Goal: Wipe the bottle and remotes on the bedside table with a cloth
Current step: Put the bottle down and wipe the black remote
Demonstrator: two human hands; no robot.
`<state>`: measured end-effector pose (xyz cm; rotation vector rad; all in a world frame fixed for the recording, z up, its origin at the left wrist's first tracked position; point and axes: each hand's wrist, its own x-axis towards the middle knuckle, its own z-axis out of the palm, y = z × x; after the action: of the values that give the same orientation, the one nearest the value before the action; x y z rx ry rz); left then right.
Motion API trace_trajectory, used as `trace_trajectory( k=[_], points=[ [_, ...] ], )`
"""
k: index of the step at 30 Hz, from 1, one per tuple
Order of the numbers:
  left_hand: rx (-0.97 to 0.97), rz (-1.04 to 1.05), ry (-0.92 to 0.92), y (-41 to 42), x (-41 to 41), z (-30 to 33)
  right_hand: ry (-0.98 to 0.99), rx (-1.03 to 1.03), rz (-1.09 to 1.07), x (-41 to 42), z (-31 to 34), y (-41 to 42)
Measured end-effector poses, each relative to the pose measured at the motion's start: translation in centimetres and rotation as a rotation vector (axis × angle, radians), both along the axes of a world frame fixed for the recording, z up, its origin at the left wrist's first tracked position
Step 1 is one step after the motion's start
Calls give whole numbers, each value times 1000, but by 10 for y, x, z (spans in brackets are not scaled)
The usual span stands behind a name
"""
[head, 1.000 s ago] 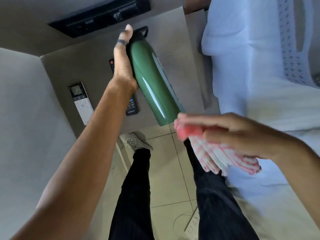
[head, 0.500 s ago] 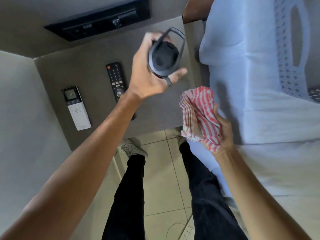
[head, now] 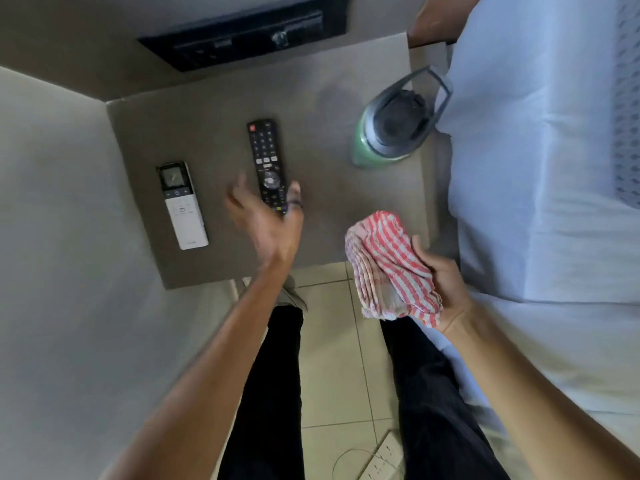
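Note:
The green bottle [head: 388, 133] with a dark loop-handled lid stands upright at the right side of the grey bedside table [head: 214, 98]. A black remote [head: 266, 161] lies in the middle of the table, and a white remote [head: 181, 204] with a small screen lies to its left. My left hand [head: 266, 220] hovers over the near end of the black remote, blurred, with fingers spread on either side of it. My right hand [head: 440, 282] holds a bunched red-and-white striped cloth [head: 388, 265] over the table's near right corner.
A bed with white sheets [head: 536, 168] borders the table on the right. A dark wall panel [head: 242, 32] sits behind the table. Below are my black trousers, a tiled floor [head: 332, 358] and a white power strip [head: 381, 459].
My left hand has set the bottle upright on the table's right side, let go and moved left to the black remote. The cloth stays in my right hand.

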<state>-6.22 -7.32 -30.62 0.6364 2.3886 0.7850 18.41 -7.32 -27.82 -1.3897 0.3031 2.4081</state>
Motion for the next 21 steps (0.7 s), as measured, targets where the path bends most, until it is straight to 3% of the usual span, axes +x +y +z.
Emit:
trace_trajectory(
  k=[2,4,7,11,15,18,21],
  points=[
    [-190,14,23,-12,-9,-23,-55,0,106,-13,-4,0],
    [-247,-78,1,-17,-16,-40,-63,19,187,-29,-6,3],
    [-234,-130,-55,-17,-23,-51,-54,101,199,-57,-3,12],
    [-157,-88,-170,-20,-28,-27,-213,346,255,-96,15,26],
    [-9,-99,-221,-38,-31,26,-536,962,453,-126,49,42],
    [110,-98,-283,-49,-32,67,-738,1507,466,-153,70,47],
    [257,-211,-257,-50,-33,92,-824,1831,575,-186,81,42]
  ],
)
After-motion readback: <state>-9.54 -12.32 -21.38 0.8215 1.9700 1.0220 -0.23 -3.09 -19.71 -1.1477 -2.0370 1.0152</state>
